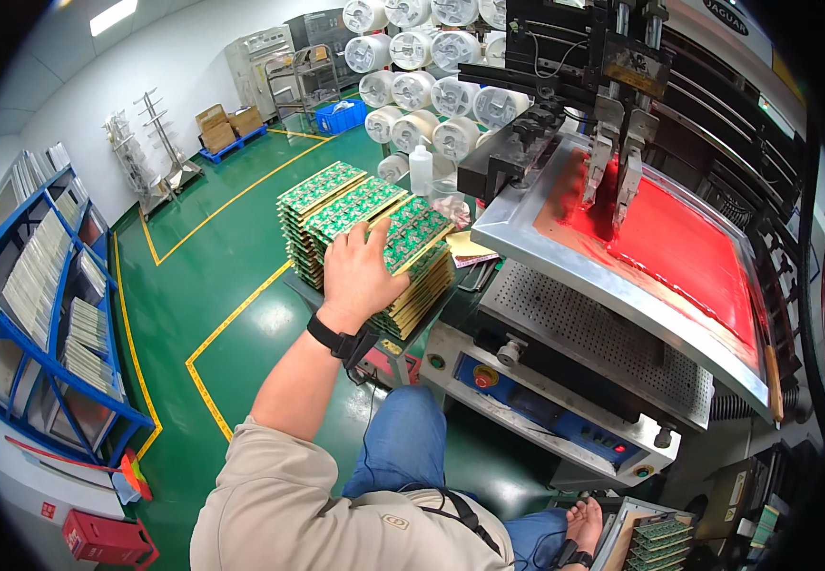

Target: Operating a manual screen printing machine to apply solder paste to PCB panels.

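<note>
My left hand (360, 271) lies over the near side of the stacked green circuit boards (351, 205), its fingers spread across the top. The thumb sits lower, at the right side of the stack. These boards are piled in adjoining stacks with light brown edges, on a small table beside the machine. Low at the right, my right hand (584, 523) rests by my knee with loosely bent fingers; nothing shows in it. Close to it, more green boards (660, 544) are layered in a tray or rack, partly cut off by the picture's edge.
A printing machine (546, 409) stands right of the boards, with a metal-framed screen (517, 233) carrying red ink (688, 252) above a perforated plate (574, 319). Behind the boards are a white bottle (420, 171) and clear round containers (460, 95). A blue rack (60, 357) stands left.
</note>
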Tool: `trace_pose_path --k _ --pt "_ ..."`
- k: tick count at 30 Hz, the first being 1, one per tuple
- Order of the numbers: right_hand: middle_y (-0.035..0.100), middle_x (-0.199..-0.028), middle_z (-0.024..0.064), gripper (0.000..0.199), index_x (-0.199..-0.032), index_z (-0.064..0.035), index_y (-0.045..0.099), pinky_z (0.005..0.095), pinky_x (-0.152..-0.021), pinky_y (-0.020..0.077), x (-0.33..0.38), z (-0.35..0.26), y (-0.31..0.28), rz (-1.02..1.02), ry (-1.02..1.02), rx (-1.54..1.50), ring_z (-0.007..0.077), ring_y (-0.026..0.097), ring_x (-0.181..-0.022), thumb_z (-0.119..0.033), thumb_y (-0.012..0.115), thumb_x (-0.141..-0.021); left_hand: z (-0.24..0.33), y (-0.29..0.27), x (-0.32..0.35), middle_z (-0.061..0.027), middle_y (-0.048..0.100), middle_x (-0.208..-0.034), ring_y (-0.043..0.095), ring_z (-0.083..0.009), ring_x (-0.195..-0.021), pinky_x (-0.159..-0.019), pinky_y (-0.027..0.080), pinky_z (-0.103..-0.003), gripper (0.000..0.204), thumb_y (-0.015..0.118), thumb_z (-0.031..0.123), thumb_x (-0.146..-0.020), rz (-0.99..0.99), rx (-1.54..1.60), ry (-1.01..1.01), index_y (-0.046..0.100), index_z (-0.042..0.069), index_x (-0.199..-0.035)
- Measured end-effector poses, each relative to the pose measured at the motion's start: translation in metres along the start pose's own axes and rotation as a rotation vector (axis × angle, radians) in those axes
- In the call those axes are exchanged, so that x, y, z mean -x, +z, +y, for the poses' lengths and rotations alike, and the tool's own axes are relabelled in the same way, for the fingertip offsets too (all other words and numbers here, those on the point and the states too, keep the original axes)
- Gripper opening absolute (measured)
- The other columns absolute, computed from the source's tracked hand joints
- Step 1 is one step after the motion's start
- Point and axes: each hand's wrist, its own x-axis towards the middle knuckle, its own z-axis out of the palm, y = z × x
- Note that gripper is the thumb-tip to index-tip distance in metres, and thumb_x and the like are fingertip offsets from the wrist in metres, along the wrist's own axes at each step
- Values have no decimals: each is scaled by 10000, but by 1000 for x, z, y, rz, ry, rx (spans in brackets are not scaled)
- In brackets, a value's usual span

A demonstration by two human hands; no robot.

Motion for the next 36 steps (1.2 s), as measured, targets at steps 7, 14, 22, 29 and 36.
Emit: trace_pose_path --k 7,14,22,29,36 --pt "651 -905 85 230 -1192 -87 539 330 -632 546 -8 -1 3 -19 5 -25 202 620 -747 -218 576 -1006 3 19 9 -161 604 -1123 620 -352 -997 -891 508 -446 701 770 301 -647 0 117 35 568 90 -1284" --pt "652 -914 81 233 -1190 -89 542 324 -631 549 -2 0 2 1 3 2 194 619 -744 -222 581 -1004 1 38 9 -172 612 -1135 637 -366 -1009 -880 534 -447 662 760 321 -672 -97 121 -88 576 71 -1258" --pt "658 -894 79 233 -1192 -89 552 325 -641 548 0 -4 8 16 -3 12 200 624 -739 -219 575 -1000 -4 46 11 -163 613 -1089 653 -366 -923 -815 553 -448 638 783 373 -683 -122 69 -118 582 79 -1212" --pt "659 -890 77 231 -1188 -85 557 327 -644 544 1 -5 6 10 -6 15 203 624 -741 -215 574 -997 1 39 14 -154 635 -1059 632 -350 -987 -862 522 -441 675 809 456 -696 -78 54 -91 605 67 -1209" --pt "656 -892 72 238 -1193 -92 554 326 -643 540 -1 -3 2 11 8 16 203 621 -744 -219 580 -993 2 32 22 -139 643 -1059 620 -340 -1010 -864 510 -441 658 807 463 -704 -28 51 -97 625 56 -1188"
